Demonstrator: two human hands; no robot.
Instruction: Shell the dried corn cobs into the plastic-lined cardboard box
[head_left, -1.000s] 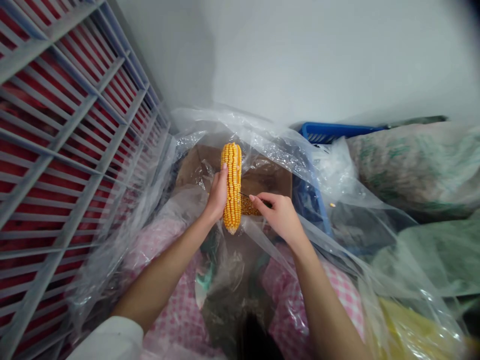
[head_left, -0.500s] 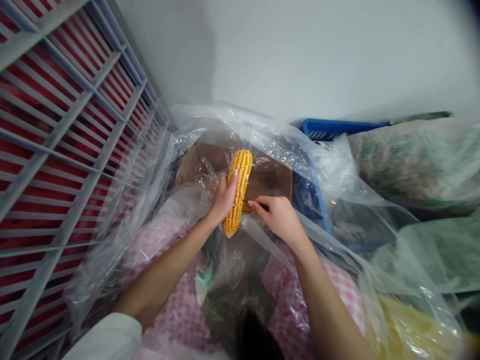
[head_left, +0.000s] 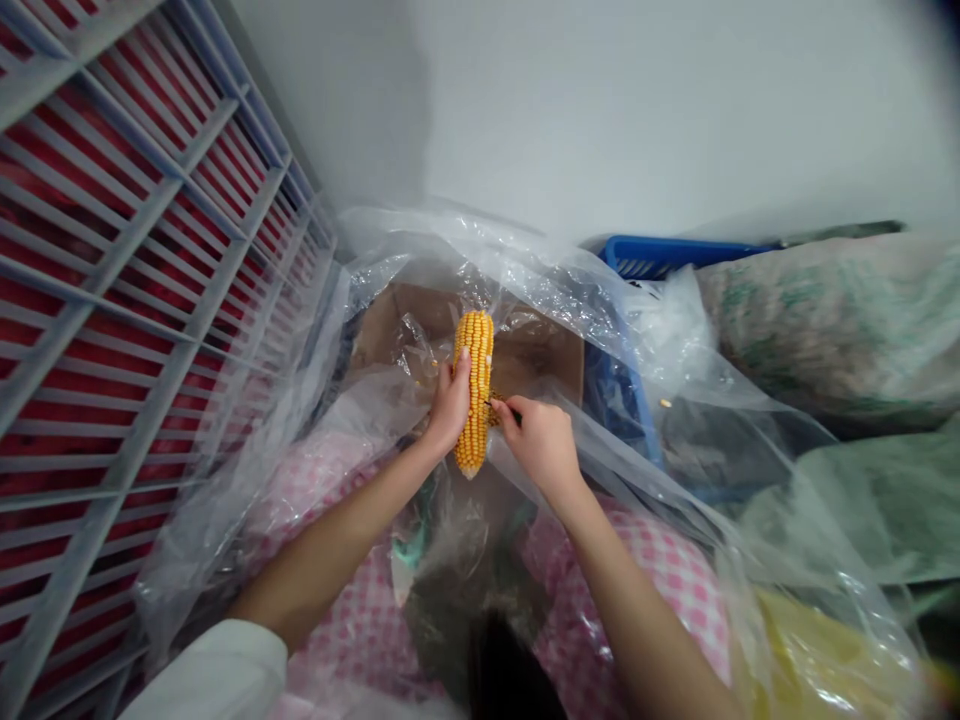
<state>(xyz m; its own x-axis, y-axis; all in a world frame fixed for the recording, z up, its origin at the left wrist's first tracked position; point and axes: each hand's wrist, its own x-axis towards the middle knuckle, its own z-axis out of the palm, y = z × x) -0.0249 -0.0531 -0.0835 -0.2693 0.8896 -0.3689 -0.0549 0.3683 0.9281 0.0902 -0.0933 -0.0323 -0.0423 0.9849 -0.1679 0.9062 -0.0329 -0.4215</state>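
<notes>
My left hand (head_left: 451,403) is wrapped round the left side of a yellow corn cob (head_left: 475,385), held nearly upright with its pale end down. A small pale gap shows on the cob's upper right edge. My right hand (head_left: 540,440) is closed round a thin dark pick-like tool (head_left: 514,413), its tip at the cob's right side; most of the tool is hidden in the fingers. Below and behind lies a cardboard box (head_left: 555,355) lined with a clear plastic sheet (head_left: 450,235). Loose corn kernels (head_left: 495,412) show in it, partly hidden by the cob and hand.
A grey slatted crate (head_left: 187,190) with red contents stands at the left. At the right are a blue plastic basket (head_left: 637,380), a pale sack (head_left: 832,320) and a yellow bag (head_left: 825,660). The plastic sheet spreads over my pink checked clothing (head_left: 675,580). A white wall rises behind.
The cob has turned more upright and dropped slightly, with its lower end shifted right. My left hand has moved a little right with it; my right hand has shifted slightly left and down.
</notes>
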